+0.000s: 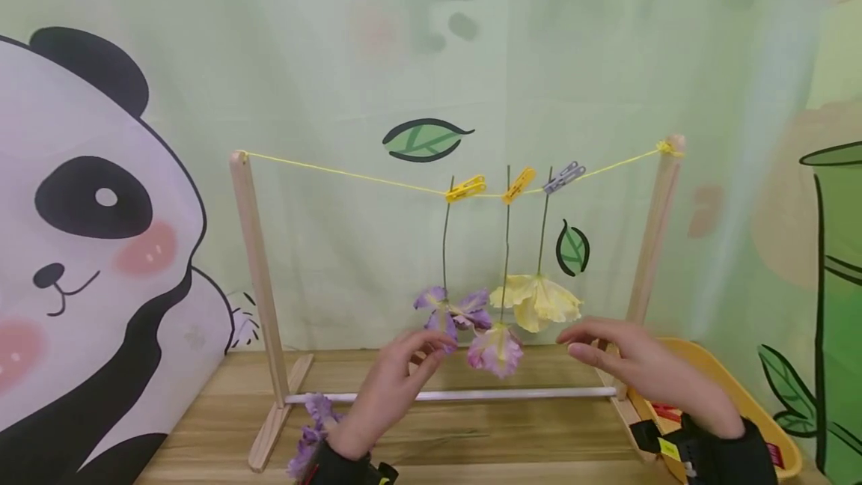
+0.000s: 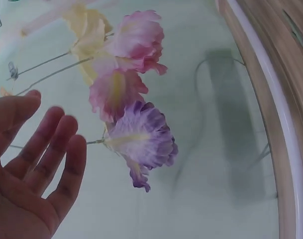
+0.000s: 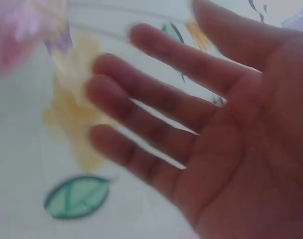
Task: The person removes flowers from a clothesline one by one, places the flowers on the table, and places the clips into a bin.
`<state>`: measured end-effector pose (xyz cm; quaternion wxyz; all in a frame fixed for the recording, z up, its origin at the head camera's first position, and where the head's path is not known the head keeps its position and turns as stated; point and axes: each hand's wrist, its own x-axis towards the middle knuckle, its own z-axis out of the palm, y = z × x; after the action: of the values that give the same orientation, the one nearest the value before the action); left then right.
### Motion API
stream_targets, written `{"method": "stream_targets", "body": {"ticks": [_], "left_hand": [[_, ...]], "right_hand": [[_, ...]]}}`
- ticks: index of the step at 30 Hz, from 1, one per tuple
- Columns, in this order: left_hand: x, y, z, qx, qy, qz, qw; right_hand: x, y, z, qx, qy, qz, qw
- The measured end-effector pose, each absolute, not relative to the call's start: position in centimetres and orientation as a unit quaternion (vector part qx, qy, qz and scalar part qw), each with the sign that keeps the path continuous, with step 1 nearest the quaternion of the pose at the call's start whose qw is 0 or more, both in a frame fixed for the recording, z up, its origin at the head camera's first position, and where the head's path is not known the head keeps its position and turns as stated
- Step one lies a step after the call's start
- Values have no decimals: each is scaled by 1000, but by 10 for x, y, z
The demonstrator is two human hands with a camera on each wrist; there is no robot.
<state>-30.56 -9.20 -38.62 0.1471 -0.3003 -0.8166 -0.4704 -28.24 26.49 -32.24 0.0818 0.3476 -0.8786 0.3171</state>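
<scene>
Three artificial flowers hang upside down by their stems from a yellow string (image 1: 337, 171). The purple flower (image 1: 474, 307) is held by a yellow clothespin (image 1: 466, 188), the pink flower (image 1: 496, 350) by an orange one (image 1: 519, 185), the pale yellow flower (image 1: 539, 302) by a grey one (image 1: 564, 177). My left hand (image 1: 393, 380), fingers loosely bent, overlaps the purple flower's lower edge in the head view; its palm holds nothing in the left wrist view. My right hand (image 1: 640, 358) is just right of the yellow flower, its fingers (image 3: 156, 114) spread and holding nothing.
The string runs between two wooden posts (image 1: 259, 268) joined by a white bar (image 1: 512, 394) low over the wooden table (image 1: 202, 425). More purple petals (image 1: 306, 447) lie beside my left wrist. A yellow basket (image 1: 741, 395) stands at the right, behind my right forearm.
</scene>
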Motion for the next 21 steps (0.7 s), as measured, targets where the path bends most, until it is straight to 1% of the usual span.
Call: {"method": "stream_targets", "body": {"ticks": [3,7,9,14,18,21], "left_hand": [[-306,-87,-388,-288,-819,-452,205],[-305,-83,-389,-275,-815,-452,236],[-304,-82,-389,-272,-814,-449,250],[-307,-80,-385,-273,-816,-422,283],[-316,-81,-379,-283,-809,-421,296],[-326,-84,-375,-279,-806,-420,311]], "right_hand": [[-286,247,-329,358,-863,331,135],[-293,223,-339,368,-838,342,215],[-295,212,-343,371,-831,342,234],[-296,196,-346,375,-826,332,258],[-297,190,-336,386,-812,325,293],[-301,187,-324,390,-809,321,302]]}}
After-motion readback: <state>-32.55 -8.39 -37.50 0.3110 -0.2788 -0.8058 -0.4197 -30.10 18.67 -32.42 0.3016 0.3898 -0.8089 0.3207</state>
